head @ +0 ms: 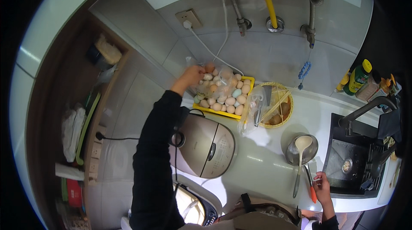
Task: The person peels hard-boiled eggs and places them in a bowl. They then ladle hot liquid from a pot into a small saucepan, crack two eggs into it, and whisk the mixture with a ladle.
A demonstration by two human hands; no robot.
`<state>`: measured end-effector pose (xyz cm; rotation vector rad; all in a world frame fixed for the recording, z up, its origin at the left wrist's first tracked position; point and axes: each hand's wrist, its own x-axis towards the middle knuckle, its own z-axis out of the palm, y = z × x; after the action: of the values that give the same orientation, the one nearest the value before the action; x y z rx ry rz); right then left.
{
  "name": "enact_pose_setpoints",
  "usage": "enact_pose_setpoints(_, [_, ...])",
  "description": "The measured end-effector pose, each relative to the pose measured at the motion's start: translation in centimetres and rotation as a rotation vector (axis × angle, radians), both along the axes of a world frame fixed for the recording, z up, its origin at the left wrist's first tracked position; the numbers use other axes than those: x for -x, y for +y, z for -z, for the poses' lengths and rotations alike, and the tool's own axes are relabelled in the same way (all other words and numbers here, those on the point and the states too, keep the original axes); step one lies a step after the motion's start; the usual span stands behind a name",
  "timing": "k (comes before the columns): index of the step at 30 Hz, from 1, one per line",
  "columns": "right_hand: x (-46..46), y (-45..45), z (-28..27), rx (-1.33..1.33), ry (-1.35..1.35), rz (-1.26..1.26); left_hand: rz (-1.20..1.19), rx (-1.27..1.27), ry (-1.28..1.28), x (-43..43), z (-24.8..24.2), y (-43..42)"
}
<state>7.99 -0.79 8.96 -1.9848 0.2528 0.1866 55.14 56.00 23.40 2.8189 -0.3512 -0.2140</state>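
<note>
My left hand [194,75] is at the far left corner of a yellow plastic basket [222,113] heaped with eggs [230,101]. Its fingers pinch a crumpled clear plastic bag [222,80] that lies over part of the eggs. One brown egg [209,67] sits right beside the fingertips. My right hand [322,187] holds nothing and hovers by the counter's front edge, fingers loosely curled. Next to it lies a utensil with an orange handle [313,194]. A cream ladle [303,143] rests across a metal bowl [292,152].
A rice cooker [196,146] stands below my left forearm, with a second, lit appliance [190,206] nearer me. A round wicker basket [290,114] holds items beside the eggs. The black sink [341,178] and faucet [363,109] are right; bottles [358,77] line the wall.
</note>
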Motion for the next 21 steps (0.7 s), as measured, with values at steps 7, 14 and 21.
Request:
enact_pose_setpoints(7, [1.8,0.0,-2.7,-0.019,0.093,0.201,-0.093,-0.048,-0.127,-7.4,7.4,-1.9])
enact_pose_setpoints(14, [3.6,-0.8,-3.0,-0.016,0.164,0.319,-0.199,0.137,0.141,-11.3,9.1,-0.5])
enact_pose_setpoints(21, [1.5,-1.0,-2.9,-0.02,0.149,0.322,-0.406,0.578,0.544,-10.1,6.8,-0.3])
